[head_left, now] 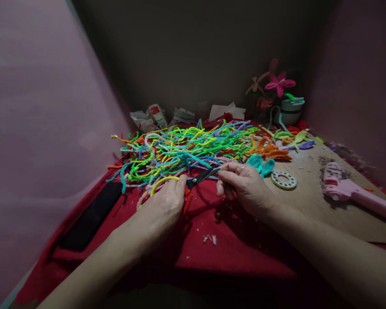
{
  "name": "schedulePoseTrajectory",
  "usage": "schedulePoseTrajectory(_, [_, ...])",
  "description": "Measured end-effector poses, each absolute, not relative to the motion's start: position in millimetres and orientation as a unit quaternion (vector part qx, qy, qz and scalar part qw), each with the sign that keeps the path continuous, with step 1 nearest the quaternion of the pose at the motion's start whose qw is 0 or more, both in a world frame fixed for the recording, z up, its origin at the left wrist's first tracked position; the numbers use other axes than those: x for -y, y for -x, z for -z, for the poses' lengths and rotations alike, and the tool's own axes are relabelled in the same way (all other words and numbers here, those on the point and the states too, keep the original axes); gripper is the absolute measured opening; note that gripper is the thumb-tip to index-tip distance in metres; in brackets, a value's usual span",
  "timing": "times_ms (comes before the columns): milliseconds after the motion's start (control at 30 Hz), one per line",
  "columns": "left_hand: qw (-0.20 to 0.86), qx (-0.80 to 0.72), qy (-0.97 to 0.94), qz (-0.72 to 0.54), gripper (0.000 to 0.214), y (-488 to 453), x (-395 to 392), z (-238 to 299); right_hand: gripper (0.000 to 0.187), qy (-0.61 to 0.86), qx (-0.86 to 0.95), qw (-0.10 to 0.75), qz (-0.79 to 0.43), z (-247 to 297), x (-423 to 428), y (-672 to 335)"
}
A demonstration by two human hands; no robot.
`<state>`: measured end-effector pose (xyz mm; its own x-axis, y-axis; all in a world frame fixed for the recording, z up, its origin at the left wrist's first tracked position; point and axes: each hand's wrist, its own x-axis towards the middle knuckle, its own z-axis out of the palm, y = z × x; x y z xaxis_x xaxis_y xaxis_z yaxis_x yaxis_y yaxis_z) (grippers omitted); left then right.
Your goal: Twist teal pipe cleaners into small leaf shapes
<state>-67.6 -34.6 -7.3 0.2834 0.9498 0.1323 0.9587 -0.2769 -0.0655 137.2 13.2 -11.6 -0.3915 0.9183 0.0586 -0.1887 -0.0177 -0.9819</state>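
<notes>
My left hand (169,198) is closed around the orange-red handles of a pair of scissors (197,179), whose dark blades point up and right. The blade tips meet the fingertips of my right hand (239,182), which pinches a thin bluish pipe cleaner; most of it is hidden by the fingers. Just behind that hand is a pair of turquoise fuzzy petals (260,165); whether they join the held piece I cannot tell. Beyond both hands spreads a large heap of coloured pipe cleaners (186,148), and a yellow one curves beside my left hand.
A black flat phone-like slab (93,214) lies at left on the red cloth (238,253). At right, a brown board (312,206) carries a round holed disc (283,180), a pink glue gun (357,191) and orange petals (270,150). A pink flower (280,83) and a pale pot (292,110) stand behind.
</notes>
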Motion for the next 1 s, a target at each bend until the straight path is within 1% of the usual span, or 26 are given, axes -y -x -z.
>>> schedulePoseTrajectory(267, [0.103, 0.589, 0.801, 0.031, 0.045, 60, 45, 8, 0.017, 0.343, 0.536, 0.434, -0.638, 12, -15, -137])
schedulePoseTrajectory(433, [0.085, 0.580, 0.810, 0.030, 0.043, 62, 45, 8, 0.019, 0.344, 0.540, 0.432, -0.636, 14, -16, -139])
schedulePoseTrajectory(533, [0.081, 0.580, 0.810, 0.033, 0.044, 65, 41, 11, 0.017, 0.346, 0.549, 0.427, -0.629, 14, -15, -139])
schedulePoseTrajectory(767, [0.148, 0.573, 0.805, -0.025, 0.047, 59, 43, 10, 0.017, 0.343, 0.537, 0.418, -0.647, 14, -15, -138])
schedulePoseTrajectory(1000, [0.080, 0.590, 0.803, 0.011, 0.039, 48, 46, 4, 0.018, 0.337, 0.527, 0.422, -0.656, 17, -19, -139])
